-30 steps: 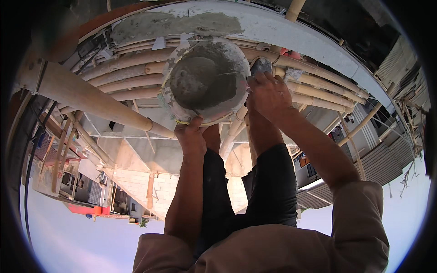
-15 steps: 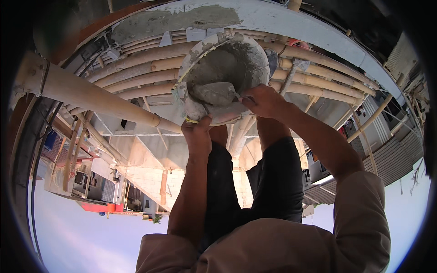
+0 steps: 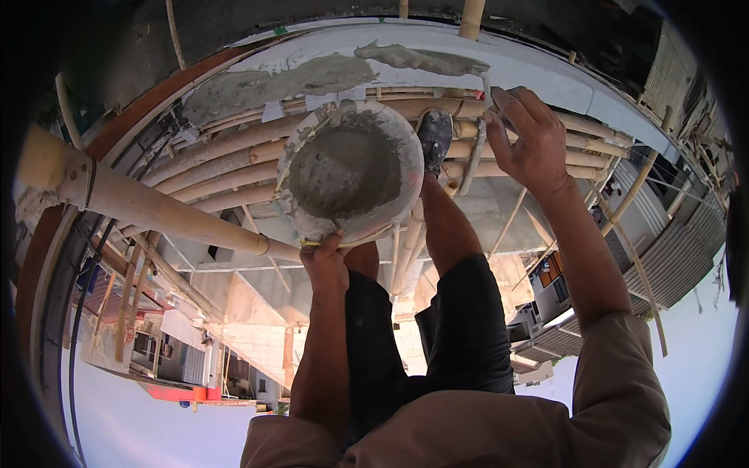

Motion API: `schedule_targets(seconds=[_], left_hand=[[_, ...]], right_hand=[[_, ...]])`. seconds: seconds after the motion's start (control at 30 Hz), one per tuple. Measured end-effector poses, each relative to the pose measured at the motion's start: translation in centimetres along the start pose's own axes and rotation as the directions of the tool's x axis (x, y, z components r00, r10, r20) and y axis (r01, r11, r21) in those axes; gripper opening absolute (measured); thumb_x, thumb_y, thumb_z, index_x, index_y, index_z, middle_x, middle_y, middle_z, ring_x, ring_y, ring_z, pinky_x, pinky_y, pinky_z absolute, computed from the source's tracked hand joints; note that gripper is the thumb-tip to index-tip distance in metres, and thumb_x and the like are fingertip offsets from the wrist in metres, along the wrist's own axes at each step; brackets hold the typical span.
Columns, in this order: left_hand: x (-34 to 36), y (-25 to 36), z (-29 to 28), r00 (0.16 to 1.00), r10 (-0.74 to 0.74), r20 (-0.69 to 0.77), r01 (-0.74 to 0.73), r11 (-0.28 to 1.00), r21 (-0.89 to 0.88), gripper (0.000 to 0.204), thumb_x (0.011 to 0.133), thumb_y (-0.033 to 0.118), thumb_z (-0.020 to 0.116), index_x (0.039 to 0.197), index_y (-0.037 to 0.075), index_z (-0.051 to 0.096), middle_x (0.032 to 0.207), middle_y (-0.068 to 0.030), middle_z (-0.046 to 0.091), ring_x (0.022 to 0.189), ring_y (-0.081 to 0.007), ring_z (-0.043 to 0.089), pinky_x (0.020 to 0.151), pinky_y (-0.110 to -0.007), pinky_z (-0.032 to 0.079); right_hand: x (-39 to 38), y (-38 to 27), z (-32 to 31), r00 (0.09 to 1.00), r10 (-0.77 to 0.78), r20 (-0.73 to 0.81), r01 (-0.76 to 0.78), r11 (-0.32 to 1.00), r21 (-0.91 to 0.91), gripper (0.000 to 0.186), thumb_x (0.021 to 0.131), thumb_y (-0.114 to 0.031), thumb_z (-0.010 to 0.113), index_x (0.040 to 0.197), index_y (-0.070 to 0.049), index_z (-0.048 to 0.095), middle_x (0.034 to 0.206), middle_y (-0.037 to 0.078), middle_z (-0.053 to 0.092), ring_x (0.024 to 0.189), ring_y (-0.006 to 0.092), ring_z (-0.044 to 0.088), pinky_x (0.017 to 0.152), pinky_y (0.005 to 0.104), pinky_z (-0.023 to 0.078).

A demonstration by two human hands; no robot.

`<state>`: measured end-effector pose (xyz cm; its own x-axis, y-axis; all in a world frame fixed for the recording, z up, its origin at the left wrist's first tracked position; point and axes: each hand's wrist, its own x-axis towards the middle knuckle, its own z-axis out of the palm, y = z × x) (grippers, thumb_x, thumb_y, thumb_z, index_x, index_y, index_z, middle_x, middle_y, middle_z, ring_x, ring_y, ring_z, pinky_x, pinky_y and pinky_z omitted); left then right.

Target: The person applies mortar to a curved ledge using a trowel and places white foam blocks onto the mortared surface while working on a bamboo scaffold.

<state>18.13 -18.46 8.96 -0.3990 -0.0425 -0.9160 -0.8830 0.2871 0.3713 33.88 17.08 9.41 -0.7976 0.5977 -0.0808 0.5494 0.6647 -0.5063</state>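
My left hand [image 3: 326, 265] grips the near rim of a round bucket [image 3: 412, 160] that is tilted toward me. Wet grey mortar [image 3: 343, 168] lies inside it, and dried splashes coat its rim. My right hand [image 3: 530, 136] is closed around the handle of a trowel [image 3: 425, 60], whose long grey blade reaches left over the pale wall ledge [image 3: 538, 74]. The handle is mostly hidden by my fingers. Left of the blade, a patch of spread mortar [image 3: 289, 86] covers part of the ledge.
Bamboo poles [image 3: 226, 168] run crosswise under the bucket, and a dark shoe [image 3: 435, 136] of mine stands on them. A thick bamboo pole [image 3: 156, 199] slants in at the left. Far below are walls and a corrugated roof [image 3: 663, 273].
My right hand has lifted the trowel out of the bucket and moved it up and forward to the ledge. The bucket, still in my left hand, has shifted slightly left and nearer.
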Motion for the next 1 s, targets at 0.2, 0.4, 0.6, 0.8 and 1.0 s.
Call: schedule_targets(seconds=[0.2,0.4,0.6,0.8,1.0], left_hand=[[-0.2,0.7,-1.3,1.0,-0.011,-0.016,0.011,1.0,-0.023,0.059,0.081,-0.008,0.065,0.137,0.0,0.05,0.128,-0.0167,0.058,0.114,-0.0333,0.064,0.098,-0.057,0.06],[-0.1,1.5,-1.6,0.999,0.027,-0.043,-0.027,1.0,-0.009,0.063,0.079,-0.01,0.063,0.14,-0.004,0.047,0.129,-0.0182,0.058,0.116,-0.0361,0.064,0.102,-0.061,0.057],[0.1,2.1,-1.7,0.999,0.027,-0.047,-0.026,0.999,0.018,0.061,0.08,-0.01,0.063,0.139,-0.003,0.049,0.129,-0.0178,0.058,0.116,-0.0351,0.064,0.101,-0.061,0.058],[0.3,4.1,-2.1,0.999,0.038,-0.007,-0.038,0.998,0.055,0.058,0.081,-0.008,0.065,0.137,0.0,0.052,0.128,-0.0151,0.059,0.113,-0.0314,0.065,0.097,-0.057,0.061],[0.9,4.5,-2.5,0.999,0.02,0.027,-0.022,0.998,0.059,0.062,0.081,-0.009,0.065,0.14,0.002,0.05,0.13,-0.0153,0.059,0.114,-0.0316,0.065,0.097,-0.058,0.06]], right_hand=[[-1.9,-1.7,0.6,0.996,0.091,-0.02,-0.093,0.989,-0.111,0.031,0.078,-0.014,0.077,0.106,-0.004,0.07,0.094,0.007,0.06,0.085,0.0267,0.063,0.071,0.0407,0.053],[-9.6,-6.8,-1.8,0.858,0.444,0.258,-0.463,0.886,0.015,0.03,0.087,-0.015,0.072,0.113,-0.001,0.069,0.1,0.015,0.067,0.09,0.0368,0.067,0.076,0.046,0.055],[-9.0,-7.3,3.8,0.764,0.606,0.221,-0.634,0.768,0.088,0.027,0.093,-0.021,0.065,0.111,0.0,0.067,0.097,0.018,0.067,0.093,0.0395,0.068,0.078,0.0511,0.056],[-9.0,-4.5,7.3,0.679,0.722,0.129,-0.719,0.62,0.313,0.031,0.098,-0.022,0.062,0.116,0.003,0.067,0.088,0.022,0.069,0.075,0.0426,0.068,0.068,0.0456,0.057],[-5.6,-10.3,10.4,0.449,0.581,0.679,-0.738,-0.188,0.648,0.023,0.095,-0.018,0.06,0.101,0.003,0.068,0.083,0.024,0.069,0.068,0.0454,0.066,0.067,0.047,0.055]])
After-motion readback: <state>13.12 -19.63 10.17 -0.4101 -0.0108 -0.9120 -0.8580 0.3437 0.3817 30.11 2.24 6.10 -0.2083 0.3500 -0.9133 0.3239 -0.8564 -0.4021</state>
